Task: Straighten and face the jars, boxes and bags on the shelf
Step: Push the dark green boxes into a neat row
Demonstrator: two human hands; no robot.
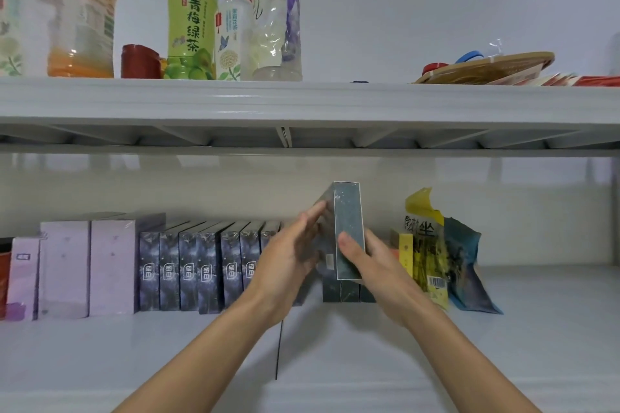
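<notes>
You are holding a dark box up off the lower shelf, just above a short cluster of dark green boxes standing at the shelf's middle. Your right hand is gripping it from the 4 o'clock side, thumb lying across its narrow speckled face, while your left hand is pressing flat against its 9 o'clock side with fingers nearly straight.

You seem to be partway through facing the boxes: this one looks ready to be slotted into line. The next move is calling for you to lower it upright, printed face forward, flush with its neighbours.

At 9 o'clock from the box, a row of dark patterned boxes is standing in order, with pale lilac boxes farther out. At 3 o'clock, a yellow bag and a blue bag are leaning, crowding the spot and likely needing straightening too. Bottles are standing on the upper shelf at 11 o'clock.
</notes>
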